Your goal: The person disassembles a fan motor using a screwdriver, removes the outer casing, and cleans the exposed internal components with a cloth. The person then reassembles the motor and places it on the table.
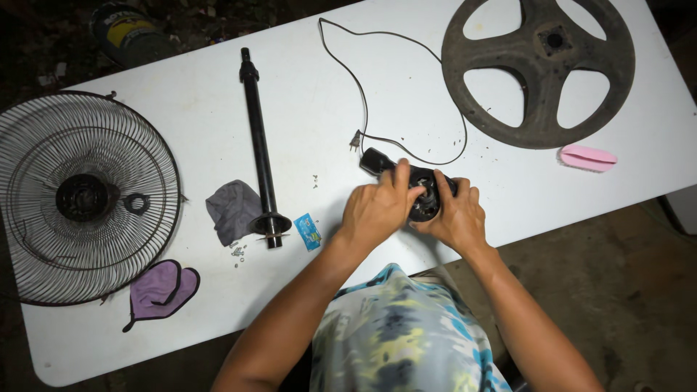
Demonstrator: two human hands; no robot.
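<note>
Both hands hold a black fan motor housing (425, 194) on the white table (406, 101) near its front edge. My left hand (377, 207) grips its left side, fingers reaching over the top. My right hand (456, 214) cups its right side. A thin black power cord (363, 94) runs from the housing's neck up across the table and ends in a plug (354, 140). Most of the housing is hidden under my fingers.
A wire fan guard (80, 196) lies at the left, a purple mitt (161, 290) below it. A black pole (260, 152), grey cloth (234, 209), small screws (238, 252) and a blue packet (308, 231) sit left of my hands. Round fan base (537, 69) and pink brush (587, 157) are at right.
</note>
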